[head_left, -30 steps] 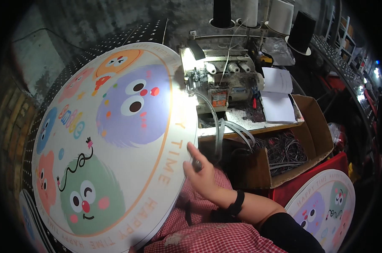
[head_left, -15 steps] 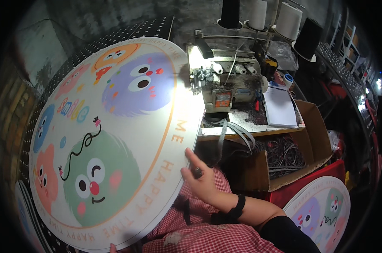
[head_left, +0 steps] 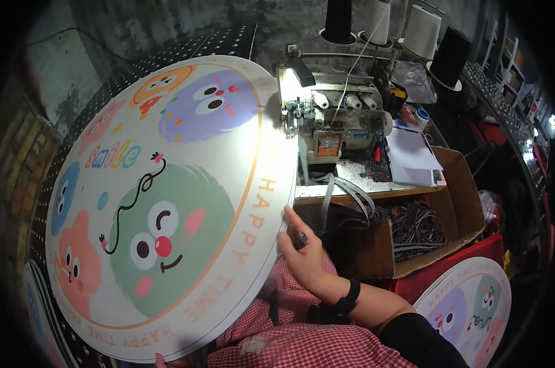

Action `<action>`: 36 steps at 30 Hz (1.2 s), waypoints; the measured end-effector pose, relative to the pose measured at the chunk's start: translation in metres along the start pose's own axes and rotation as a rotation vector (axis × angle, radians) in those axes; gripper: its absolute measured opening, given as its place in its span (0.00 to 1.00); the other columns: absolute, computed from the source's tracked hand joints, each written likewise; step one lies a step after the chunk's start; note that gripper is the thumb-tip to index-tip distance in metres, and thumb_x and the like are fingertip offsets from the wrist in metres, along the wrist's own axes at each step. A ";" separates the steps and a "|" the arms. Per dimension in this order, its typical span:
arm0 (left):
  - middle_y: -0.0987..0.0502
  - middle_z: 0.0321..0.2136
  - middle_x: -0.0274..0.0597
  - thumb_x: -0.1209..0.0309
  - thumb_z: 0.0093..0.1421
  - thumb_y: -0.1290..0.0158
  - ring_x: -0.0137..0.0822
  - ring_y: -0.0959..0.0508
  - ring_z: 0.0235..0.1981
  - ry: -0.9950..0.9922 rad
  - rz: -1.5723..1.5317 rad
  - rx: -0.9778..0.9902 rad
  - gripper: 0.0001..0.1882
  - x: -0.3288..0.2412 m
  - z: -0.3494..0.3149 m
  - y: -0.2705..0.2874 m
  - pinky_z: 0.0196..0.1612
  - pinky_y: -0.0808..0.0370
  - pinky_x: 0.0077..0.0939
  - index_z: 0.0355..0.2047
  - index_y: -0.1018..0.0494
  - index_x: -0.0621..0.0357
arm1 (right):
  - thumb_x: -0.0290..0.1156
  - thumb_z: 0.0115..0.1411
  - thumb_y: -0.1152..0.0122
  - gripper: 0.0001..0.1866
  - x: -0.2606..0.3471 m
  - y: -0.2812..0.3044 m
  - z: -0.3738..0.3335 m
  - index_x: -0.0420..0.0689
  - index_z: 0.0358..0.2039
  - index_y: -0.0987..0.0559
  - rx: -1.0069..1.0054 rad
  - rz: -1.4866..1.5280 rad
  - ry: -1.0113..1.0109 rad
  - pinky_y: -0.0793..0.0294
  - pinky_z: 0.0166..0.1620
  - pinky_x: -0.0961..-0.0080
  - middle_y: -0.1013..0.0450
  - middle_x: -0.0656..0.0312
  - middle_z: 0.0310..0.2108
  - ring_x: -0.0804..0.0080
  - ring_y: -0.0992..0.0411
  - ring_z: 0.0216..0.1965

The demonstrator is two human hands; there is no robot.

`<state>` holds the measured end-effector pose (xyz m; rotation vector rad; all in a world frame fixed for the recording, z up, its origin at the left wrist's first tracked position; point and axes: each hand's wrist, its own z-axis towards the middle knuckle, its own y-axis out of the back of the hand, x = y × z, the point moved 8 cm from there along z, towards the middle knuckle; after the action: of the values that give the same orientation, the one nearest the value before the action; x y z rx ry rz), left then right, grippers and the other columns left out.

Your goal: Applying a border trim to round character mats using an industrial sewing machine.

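Observation:
A large round white mat (head_left: 185,147) printed with furry cartoon creatures fills the left and middle, tilted, its far right edge at the lit needle area of a sewing machine (head_left: 345,122). My right hand (head_left: 307,260) is at the mat's right edge, thumb and index finger touching the rim. Tucked in its curled fingers is a small dark tool (head_left: 300,240), only its rounded end showing. Of my left hand (head_left: 159,361), just a fingertip lies over the mat's bottom rim; its other fingers are hidden beneath.
Cones of black and white thread (head_left: 421,30) stand behind the machine. White papers (head_left: 412,153) lie right of it. Grey strips (head_left: 345,190) hang off the table's front beside a cardboard box (head_left: 467,208) of dark trimmings. More round mats (head_left: 467,313) stand lower right.
The mat has turned counter-clockwise: its rim lettering has moved up along the right side toward the machine, and the green creature has shifted right. My right hand has moved slightly right with the rim.

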<state>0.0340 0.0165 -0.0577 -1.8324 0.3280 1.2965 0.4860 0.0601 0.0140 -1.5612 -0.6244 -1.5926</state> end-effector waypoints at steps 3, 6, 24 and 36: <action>0.34 0.20 0.38 0.68 0.56 0.56 0.27 0.37 0.18 -0.003 0.001 0.001 0.12 -0.001 0.000 -0.002 0.25 0.33 0.18 0.34 0.33 0.67 | 0.23 0.53 0.46 0.25 0.000 -0.007 -0.016 0.39 0.53 0.36 0.069 -0.126 0.156 0.34 0.46 0.82 0.31 0.56 0.43 0.76 0.34 0.45; 0.34 0.20 0.38 0.68 0.56 0.56 0.27 0.37 0.18 -0.012 0.005 -0.007 0.12 -0.001 -0.002 -0.002 0.25 0.33 0.18 0.34 0.33 0.67 | 0.23 0.53 0.45 0.25 0.002 -0.003 -0.010 0.40 0.53 0.36 0.064 -0.138 0.126 0.33 0.39 0.86 0.30 0.62 0.35 0.82 0.33 0.35; 0.35 0.19 0.36 0.68 0.57 0.56 0.27 0.38 0.18 -0.063 0.017 -0.037 0.11 -0.009 -0.010 -0.005 0.25 0.34 0.18 0.32 0.33 0.66 | 0.22 0.54 0.46 0.28 -0.001 -0.005 -0.015 0.40 0.55 0.40 0.017 -0.106 0.121 0.32 0.40 0.87 0.32 0.58 0.43 0.79 0.33 0.41; 0.37 0.18 0.35 0.68 0.57 0.57 0.27 0.39 0.18 0.002 0.015 0.023 0.11 -0.003 -0.004 -0.003 0.24 0.35 0.19 0.32 0.34 0.65 | 0.21 0.53 0.47 0.28 -0.010 -0.014 -0.017 0.38 0.55 0.39 0.104 -0.065 0.072 0.35 0.31 0.90 0.34 0.69 0.29 0.88 0.37 0.27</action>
<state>0.0375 0.0143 -0.0530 -1.8155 0.3567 1.2962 0.4642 0.0565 0.0047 -1.4142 -0.7140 -1.6302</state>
